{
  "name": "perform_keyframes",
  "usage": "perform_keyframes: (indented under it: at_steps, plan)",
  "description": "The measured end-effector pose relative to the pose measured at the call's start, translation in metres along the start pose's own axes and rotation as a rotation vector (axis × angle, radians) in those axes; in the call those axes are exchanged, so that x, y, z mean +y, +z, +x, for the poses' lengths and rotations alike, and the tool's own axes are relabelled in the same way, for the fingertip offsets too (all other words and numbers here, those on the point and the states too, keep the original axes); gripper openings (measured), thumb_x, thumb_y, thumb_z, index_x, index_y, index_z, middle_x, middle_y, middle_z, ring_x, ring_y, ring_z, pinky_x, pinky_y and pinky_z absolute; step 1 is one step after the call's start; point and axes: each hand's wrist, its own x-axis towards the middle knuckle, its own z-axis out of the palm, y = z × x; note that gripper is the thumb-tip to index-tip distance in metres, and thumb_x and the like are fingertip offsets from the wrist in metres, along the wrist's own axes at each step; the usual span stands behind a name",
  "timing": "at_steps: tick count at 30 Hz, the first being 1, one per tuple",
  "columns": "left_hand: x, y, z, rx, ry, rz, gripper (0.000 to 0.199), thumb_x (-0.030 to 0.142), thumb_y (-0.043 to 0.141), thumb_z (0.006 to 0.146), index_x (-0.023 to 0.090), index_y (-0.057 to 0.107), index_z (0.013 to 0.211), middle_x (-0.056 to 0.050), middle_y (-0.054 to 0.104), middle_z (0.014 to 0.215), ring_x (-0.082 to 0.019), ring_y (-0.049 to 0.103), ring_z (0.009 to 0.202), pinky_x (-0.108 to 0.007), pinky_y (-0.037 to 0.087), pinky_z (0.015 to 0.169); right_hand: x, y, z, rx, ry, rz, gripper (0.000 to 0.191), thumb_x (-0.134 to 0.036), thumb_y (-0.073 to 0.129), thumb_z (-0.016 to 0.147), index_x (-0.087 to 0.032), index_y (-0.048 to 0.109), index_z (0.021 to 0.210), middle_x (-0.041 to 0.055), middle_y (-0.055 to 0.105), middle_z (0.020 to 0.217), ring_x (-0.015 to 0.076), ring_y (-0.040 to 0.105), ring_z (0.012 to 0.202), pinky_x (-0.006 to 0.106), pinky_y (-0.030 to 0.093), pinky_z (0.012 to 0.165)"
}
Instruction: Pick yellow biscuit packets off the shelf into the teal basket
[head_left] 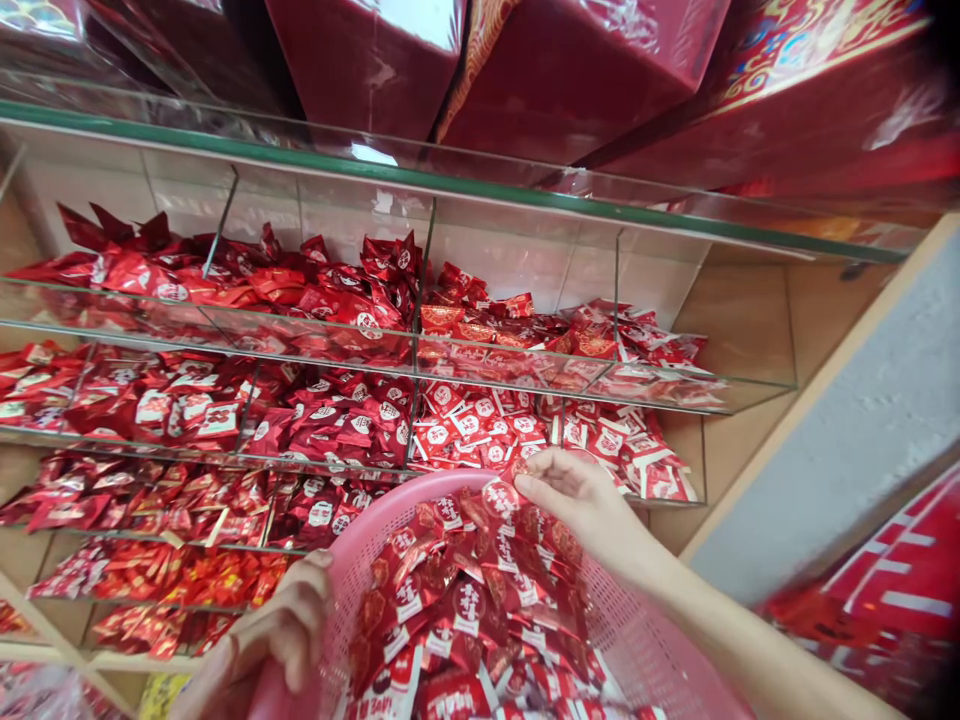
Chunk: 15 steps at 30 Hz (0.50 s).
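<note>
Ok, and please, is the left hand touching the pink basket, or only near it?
Touching. The head view shows the left hand at the side of the pink basket, with its fingers bent against the plastic.

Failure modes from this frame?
Basket tipping: only the left hand grips the pink basket, at its side rim, so it might tilt and spill.

Spillover: the red packets are heaped close to the far rim; a bump against the shelving might knock some out.

Mix-up: the glass-divided bins hold similar red packets, so one dropped in could be hard to pick out.
</note>
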Motion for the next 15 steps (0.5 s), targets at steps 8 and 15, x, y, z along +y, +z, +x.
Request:
perform_keyframes:
  at_steps: [8, 15]
  plan:
    - [-0.001, 0.009, 0.002, 0.042, 0.085, -0.041, 0.056, 0.050, 0.027, 0.083, 0.022, 0.059, 0.046, -0.006, 0.047, 0.052, -0.021, 0.042, 0.067, -0.041, 0.031, 0.097, 0.022, 0.010, 0.000, -0.124, 0.331, 0.394, 0.033, -0.036, 0.071, 0.068, -0.019, 0.052, 0.090, -0.0049, 0.052, 0.067, 0.0075, 0.051, 0.060, 0.024, 0.043, 0.061]
    - [0.001, 0.017, 0.000, 0.142, 0.029, -0.089, 0.054, 0.055, 0.037, 0.077, 0.021, 0.058, 0.042, -0.006, 0.046, 0.050, -0.021, 0.044, 0.067, -0.043, 0.026, 0.105, 0.027, 0.008, 0.000, -0.190, 0.252, 0.226, 0.034, -0.034, 0.070, 0.068, -0.019, 0.059, 0.096, -0.0013, 0.056, 0.073, 0.0095, 0.050, 0.065, 0.026, 0.044, 0.061]
